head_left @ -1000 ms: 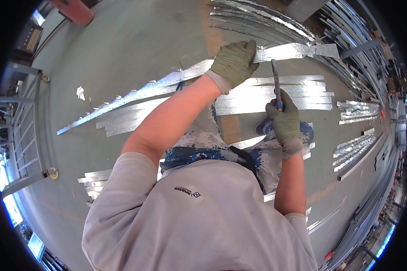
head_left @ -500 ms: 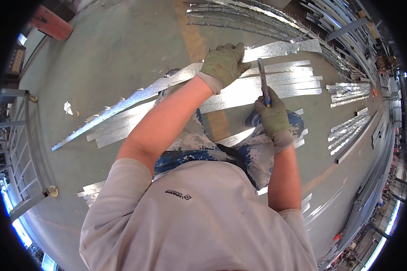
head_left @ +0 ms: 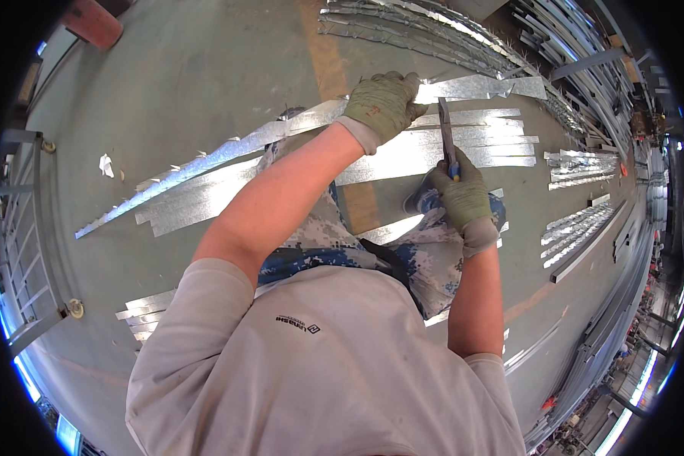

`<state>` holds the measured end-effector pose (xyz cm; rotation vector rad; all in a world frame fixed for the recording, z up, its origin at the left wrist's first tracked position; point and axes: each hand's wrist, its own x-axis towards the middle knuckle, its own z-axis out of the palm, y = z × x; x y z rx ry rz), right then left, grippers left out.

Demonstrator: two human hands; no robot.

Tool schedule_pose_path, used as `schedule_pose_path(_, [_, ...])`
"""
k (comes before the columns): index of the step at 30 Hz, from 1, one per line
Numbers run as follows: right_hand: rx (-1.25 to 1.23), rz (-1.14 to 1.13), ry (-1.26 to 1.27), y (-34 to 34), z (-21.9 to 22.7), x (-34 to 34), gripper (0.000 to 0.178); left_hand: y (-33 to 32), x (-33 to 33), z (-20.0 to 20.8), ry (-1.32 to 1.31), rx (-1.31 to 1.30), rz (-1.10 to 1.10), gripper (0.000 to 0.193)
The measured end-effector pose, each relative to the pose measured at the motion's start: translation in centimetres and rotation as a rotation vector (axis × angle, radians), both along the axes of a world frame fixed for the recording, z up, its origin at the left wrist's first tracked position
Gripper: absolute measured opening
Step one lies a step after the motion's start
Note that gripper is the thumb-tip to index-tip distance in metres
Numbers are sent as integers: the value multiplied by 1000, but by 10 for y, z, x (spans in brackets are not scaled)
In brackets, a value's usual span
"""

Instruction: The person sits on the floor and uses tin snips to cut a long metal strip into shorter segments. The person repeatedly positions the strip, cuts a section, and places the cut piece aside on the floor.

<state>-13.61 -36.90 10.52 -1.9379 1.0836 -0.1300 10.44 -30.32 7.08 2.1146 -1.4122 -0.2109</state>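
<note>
A long, shiny sheet-metal strip (head_left: 482, 87) runs across in front of me, with small bent-up tabs along its left part. My gloved left hand (head_left: 384, 109) is closed over the middle of this strip, its fingers curled around the far edge. In my gloved right hand (head_left: 463, 194) is a pair of tin snips (head_left: 445, 131) with grey jaws and blue-yellow handles. The jaws point away from me, their tip just at the strip's near edge, right of my left hand. Flat metal strips (head_left: 463, 144) lie side by side beneath, partly covered by my left arm.
Several tabbed strips (head_left: 418, 38) lie on the floor at the far side. Smaller bundles (head_left: 577, 228) rest at the right, beside long metal profiles (head_left: 608, 319). A wheeled metal frame (head_left: 34, 251) stands at the left, and a red cylinder (head_left: 95, 24) at the far left.
The whole view has shifted slightly. Both hands keep their hold, and the snips stay at nearly the same spot by the strip's near edge.
</note>
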Motion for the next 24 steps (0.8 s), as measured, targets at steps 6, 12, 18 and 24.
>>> schedule_pose_path(6, [-30, 14, 55, 6, 16, 7, 54, 1, 2, -3, -8, 3, -6, 46])
schedule_pose_path(12, [-4, 3, 29, 2, 7, 3, 60, -1, 1, -7, -31, -10, 7, 45])
schedule_pose_path(18, [-94, 30, 53, -1, -1, 1, 62, 0, 2, -6, -8, -14, -9, 45])
schedule_pose_path(24, [-117, 25, 72, 3, 0, 2, 62, 2, 3, -7, -8, -53, -20, 45])
